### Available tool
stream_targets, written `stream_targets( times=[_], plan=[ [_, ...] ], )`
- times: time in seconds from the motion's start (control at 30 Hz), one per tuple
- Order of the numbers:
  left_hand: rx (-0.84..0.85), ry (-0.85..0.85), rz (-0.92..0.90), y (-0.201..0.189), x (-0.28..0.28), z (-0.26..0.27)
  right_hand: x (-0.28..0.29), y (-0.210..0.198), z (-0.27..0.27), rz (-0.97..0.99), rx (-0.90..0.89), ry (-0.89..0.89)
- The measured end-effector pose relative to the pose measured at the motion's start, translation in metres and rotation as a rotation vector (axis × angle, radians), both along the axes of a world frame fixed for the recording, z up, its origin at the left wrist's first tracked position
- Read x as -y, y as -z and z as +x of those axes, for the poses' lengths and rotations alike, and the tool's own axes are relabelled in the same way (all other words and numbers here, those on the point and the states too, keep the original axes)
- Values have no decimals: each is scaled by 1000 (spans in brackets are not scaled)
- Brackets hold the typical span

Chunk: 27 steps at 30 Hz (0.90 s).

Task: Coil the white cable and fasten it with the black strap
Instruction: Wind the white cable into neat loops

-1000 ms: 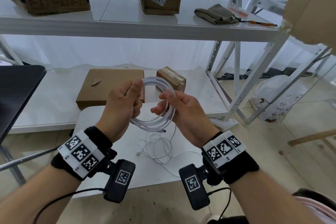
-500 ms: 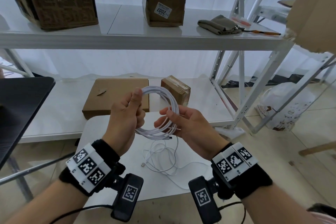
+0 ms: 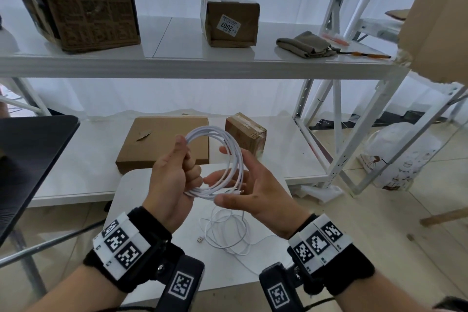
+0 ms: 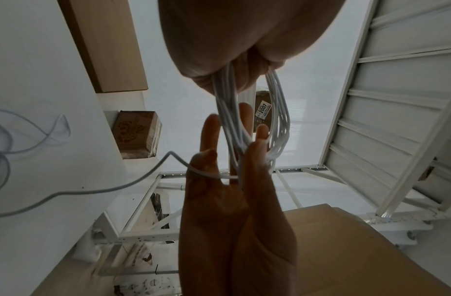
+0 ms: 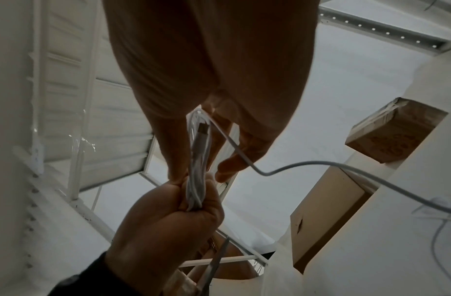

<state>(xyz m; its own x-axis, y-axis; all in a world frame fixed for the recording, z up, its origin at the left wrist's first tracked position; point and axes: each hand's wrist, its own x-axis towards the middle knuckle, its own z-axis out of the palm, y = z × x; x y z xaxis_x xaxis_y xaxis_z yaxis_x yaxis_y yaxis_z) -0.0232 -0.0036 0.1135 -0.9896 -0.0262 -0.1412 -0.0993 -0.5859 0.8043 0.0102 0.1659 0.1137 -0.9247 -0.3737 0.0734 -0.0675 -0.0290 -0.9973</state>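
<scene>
The white cable's coil [image 3: 208, 130] is held upright over the small white table [image 3: 134, 197]. My left hand [image 3: 187, 157] grips its left side, thumb pressed on top. My right hand [image 3: 235, 185] lies palm-up with straight fingers against the coil's lower right. In the left wrist view the coil [image 4: 229, 112] hangs from the left hand [image 4: 232, 50] and passes between the right hand's fingers [image 4: 211, 130]. In the right wrist view a plug [image 5: 203, 127] lies along the bundle, and a loose strand [image 5: 320, 163] trails off. The uncoiled cable [image 3: 228, 233] and its USB plug [image 3: 200, 239] lie on the table. No black strap is visible.
A white metal rack stands behind the table. Its lower shelf holds a flat cardboard box [image 3: 162, 142] and a small taped box [image 3: 245, 132]. The upper shelf carries two boxes and a folded cloth [image 3: 304, 44]. A black tabletop [image 3: 30, 159] sits left, and a plastic bag [image 3: 405, 159] on the floor right.
The right hand's fingers have let go of the coil's right side and straightened out under it. The left hand keeps its grip, and the hands sit slightly higher.
</scene>
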Motion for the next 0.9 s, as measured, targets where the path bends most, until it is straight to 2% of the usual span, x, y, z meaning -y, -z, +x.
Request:
stream_targets(
  times=[0.13,0.23,0.37,0.47,0.53,0.6,0.73,0.9],
  plan=[
    [57,-10,134,2,-3,2,8,3,1,-74,4,118],
    [78,24,219,5,-10,5,16,6,-1,-311,130,215],
    [68,77,218,8,-20,14,18,3,-6,-640,265,310],
    [53,133,223,7,-26,20,15,0,-8,-745,313,373],
    [46,192,205,5,-28,23,12,-1,-10,-674,298,407],
    [46,251,181,1,-25,24,9,-2,-10,-524,247,402],
    [83,357,145,-5,-7,17,3,-8,-8,-269,138,269],
    [27,549,-141,-4,11,4,-4,-9,-6,79,-16,136]
  ],
)
